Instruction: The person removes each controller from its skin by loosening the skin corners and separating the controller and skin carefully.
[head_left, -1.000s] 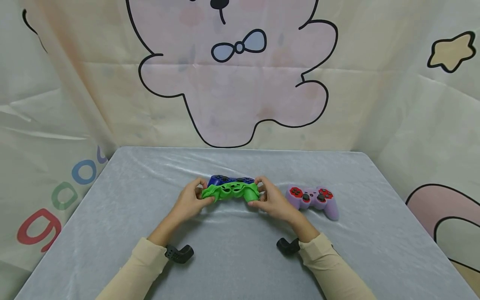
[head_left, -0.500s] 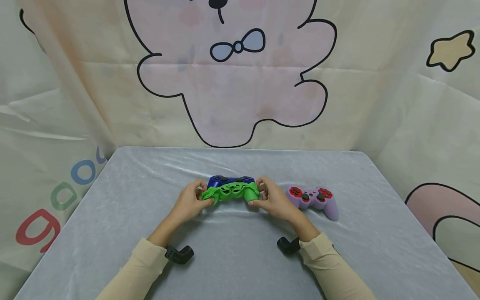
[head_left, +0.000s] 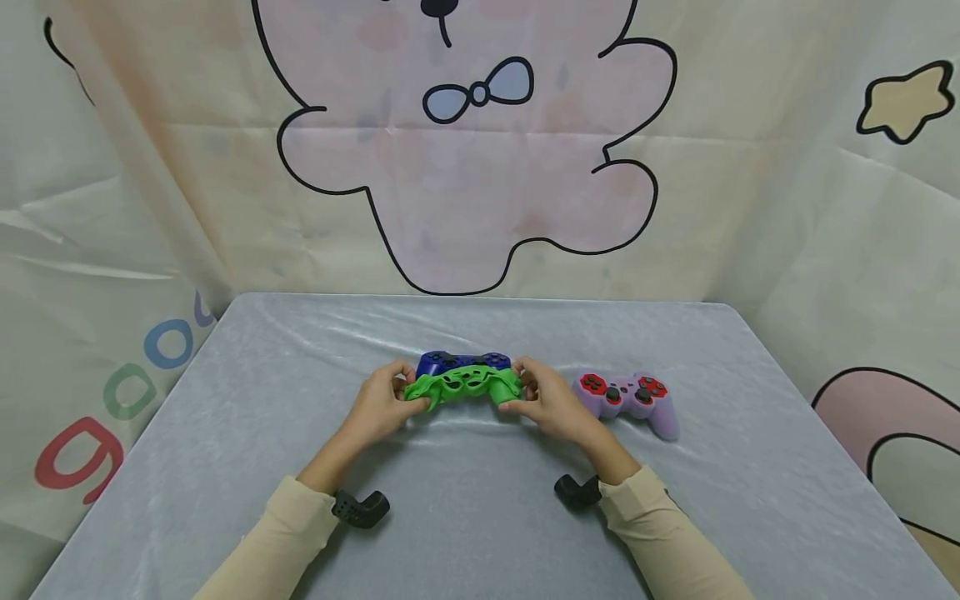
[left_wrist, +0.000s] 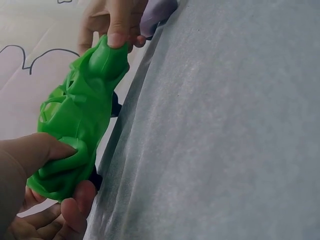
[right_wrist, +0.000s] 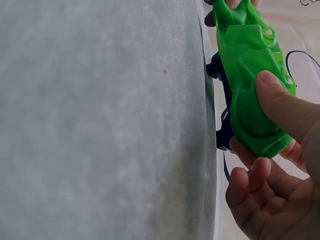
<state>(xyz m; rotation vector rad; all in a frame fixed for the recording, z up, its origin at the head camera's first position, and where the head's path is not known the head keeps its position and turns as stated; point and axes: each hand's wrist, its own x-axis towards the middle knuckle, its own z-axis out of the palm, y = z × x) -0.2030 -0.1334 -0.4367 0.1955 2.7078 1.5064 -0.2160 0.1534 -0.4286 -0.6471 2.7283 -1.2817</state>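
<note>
Here, L hand (head_left: 379,403) & R hand (head_left: 551,402) gripping green cover (head_left: 467,382), blue ctrlr (head_left: 444,361) behind, lilac ctrlr (head_left: 628,403) near R hand

Blue controller (head_left: 462,360) partly behind green cover (head_left: 461,387)

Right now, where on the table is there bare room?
Bare grey cloth lies left of the left hand, between the wrist cameras, and right of the purple controller. Crowded: between left hand and right hand, around the green cover and blue controller.
</note>
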